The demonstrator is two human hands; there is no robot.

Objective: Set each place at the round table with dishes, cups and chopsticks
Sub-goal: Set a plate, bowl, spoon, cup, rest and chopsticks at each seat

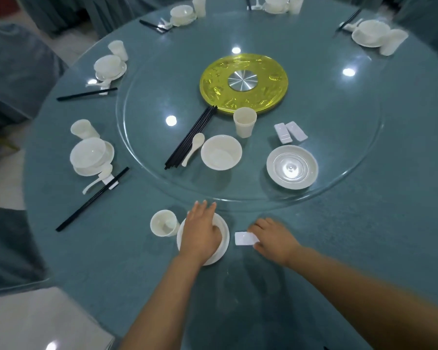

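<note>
White bowl (pixel 221 245) on plate (pixel 213 260), cup (pixel 163 223) beside.

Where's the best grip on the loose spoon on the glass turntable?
Probably the handle. The spoon lies flat, bowl end up toward the yellow disc, handle pointing back at the person. Pinch the handle end from the near side; the chopsticks crowd its left and a bowl sits close on its right.
</note>
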